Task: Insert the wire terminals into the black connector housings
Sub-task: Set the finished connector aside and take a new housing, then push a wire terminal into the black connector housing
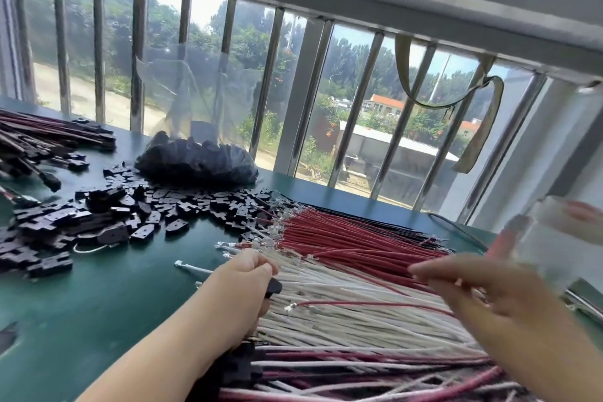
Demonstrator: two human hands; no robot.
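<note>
My left hand (pixel 241 274) is curled round a black connector housing (pixel 274 287) above the near end of the white wires (pixel 342 320). My right hand (pixel 483 290) hovers over the wire pile and pinches a single red wire (pixel 359 304), whose metal terminal (pixel 289 307) points left, a short way below the housing. Red wires (pixel 352 238) lie fanned out behind the white ones, terminals to the left. Loose black housings (pixel 137 212) are scattered across the green table (pixel 98 310) to the left.
A clear bag of black housings (pixel 195 160) stands at the back by the barred window. Finished wire assemblies (pixel 45 137) lie at the far left, more (pixel 326 369) at the near edge. A blurred clear plastic object (pixel 548 238) sits at the right.
</note>
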